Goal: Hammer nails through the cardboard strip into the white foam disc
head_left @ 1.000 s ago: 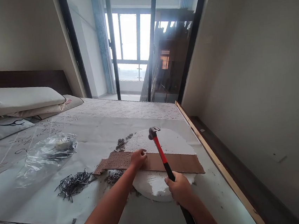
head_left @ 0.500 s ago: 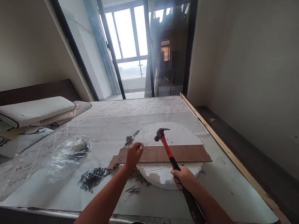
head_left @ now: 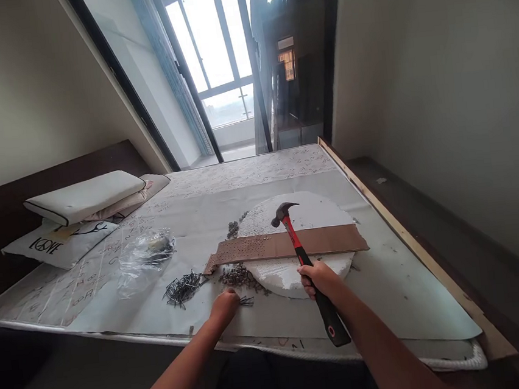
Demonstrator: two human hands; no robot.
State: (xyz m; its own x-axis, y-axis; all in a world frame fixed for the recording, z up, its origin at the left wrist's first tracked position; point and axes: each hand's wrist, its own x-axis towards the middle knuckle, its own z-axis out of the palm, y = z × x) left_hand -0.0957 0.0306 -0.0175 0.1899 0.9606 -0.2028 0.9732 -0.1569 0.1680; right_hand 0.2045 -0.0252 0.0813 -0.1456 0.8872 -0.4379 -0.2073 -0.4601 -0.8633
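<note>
One claw hammer with a dark metal head and a red-and-black handle [head_left: 293, 235] is in the right hand [head_left: 320, 279], fingers clamped round its grip; it crosses one long brown cardboard strip [head_left: 332, 240] in view, and whether it touches cannot be told. The strip, pricked with many small holes on its left part, lies across one round white foam disc [head_left: 323, 210], hiding its middle. The left hand [head_left: 224, 305] is lowered just beside a few loose dark metal nails [head_left: 248, 302]; its fingertips are hard to make out, so whether they pinch any cannot be told. One larger heap of grey metal nails [head_left: 181, 289], too tangled to count, lies to its left. Two clusters of small grey bits [head_left: 237, 275] sit at the disc's near and far edges. Beyond the heap is one crumpled clear plastic bag [head_left: 140, 264], its contents blurred. All rest on one pale sheet [head_left: 196, 206] over a patterned mattress [head_left: 279, 163]. At least three pillows [head_left: 89, 195] overlap at left, and both forearms are cut off below
</note>
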